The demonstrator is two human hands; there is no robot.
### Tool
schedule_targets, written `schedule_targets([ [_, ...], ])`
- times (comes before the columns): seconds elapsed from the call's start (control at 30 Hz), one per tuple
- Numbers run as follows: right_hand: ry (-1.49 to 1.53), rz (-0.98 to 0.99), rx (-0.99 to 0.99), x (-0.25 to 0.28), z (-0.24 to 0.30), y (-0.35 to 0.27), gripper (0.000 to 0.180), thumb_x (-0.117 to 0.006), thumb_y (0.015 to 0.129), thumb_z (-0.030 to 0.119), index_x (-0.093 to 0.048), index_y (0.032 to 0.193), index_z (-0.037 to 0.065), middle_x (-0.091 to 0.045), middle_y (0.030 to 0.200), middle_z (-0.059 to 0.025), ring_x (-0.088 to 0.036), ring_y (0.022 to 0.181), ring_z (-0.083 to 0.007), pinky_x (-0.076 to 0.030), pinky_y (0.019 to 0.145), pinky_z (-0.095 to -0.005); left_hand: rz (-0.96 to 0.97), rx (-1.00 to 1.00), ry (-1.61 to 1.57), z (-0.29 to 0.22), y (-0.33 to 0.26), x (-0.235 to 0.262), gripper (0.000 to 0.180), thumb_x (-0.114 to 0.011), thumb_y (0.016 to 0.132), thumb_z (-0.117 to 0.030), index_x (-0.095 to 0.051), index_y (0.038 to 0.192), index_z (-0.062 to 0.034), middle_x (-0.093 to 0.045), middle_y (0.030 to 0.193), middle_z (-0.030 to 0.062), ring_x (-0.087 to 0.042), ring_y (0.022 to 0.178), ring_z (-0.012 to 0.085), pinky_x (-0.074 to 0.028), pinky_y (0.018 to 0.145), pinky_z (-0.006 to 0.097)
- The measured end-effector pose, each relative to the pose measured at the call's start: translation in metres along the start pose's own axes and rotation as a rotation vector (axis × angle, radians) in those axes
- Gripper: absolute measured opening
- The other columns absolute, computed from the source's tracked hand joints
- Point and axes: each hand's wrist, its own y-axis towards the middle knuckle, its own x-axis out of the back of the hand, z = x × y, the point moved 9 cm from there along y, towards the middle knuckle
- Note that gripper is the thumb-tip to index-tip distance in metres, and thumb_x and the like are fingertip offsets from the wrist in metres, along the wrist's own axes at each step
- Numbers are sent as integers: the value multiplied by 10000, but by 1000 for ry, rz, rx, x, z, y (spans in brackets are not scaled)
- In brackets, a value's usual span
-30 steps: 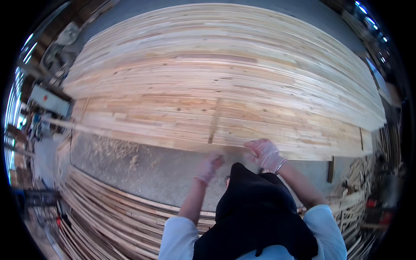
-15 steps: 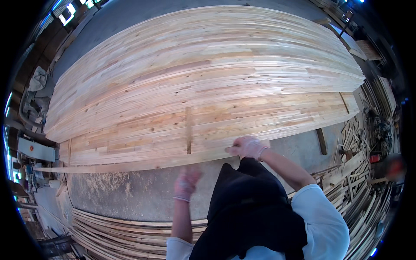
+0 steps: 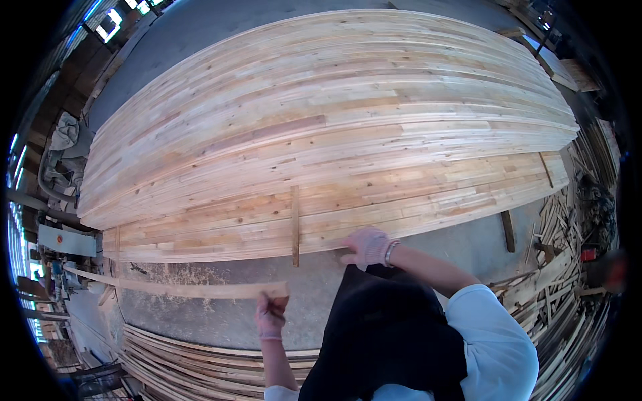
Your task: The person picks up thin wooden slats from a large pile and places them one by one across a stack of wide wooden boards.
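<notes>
My left hand (image 3: 270, 317) is closed around the near-right end of a long, narrow wooden board (image 3: 194, 289). This board stretches away to the left over the floor, toward machinery at the far left. To the right, my right hand (image 3: 369, 246) is at the front edge of a large stack of jointed wood strips (image 3: 321, 113). Its thumb and fingers look apart, with no board between them; whether it touches the edge is unclear. Both hands wear thin, pale gloves. A short wooden crosspiece (image 3: 295, 224) lies across the lower front layer of the stack.
A pile of long strips (image 3: 200, 357) lies on the floor close to me at left. Scrap wood (image 3: 555, 267) is heaped at right. Sawdust (image 3: 200, 277) covers part of the concrete. A pale metal box (image 3: 67, 240) and hoses stand at far left.
The long board has come away from the stack's front edge and shifted leftward and nearer. My left hand has closed on its end; my right hand has let go of it.
</notes>
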Motion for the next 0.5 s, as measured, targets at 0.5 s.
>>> schedule_targets([
  [0.5, -327, -342, -667, 219, -291, 22, 704, -656, 778, 423, -370, 1335, 100, -447, 1347, -112, -414, 1259, -235, -306, 1048, -382, -436, 120, -576, 73, 89, -110, 436, -410, 936, -463, -665, 864, -117, -677, 801, 44, -632, 758, 254, -516, 831, 497],
])
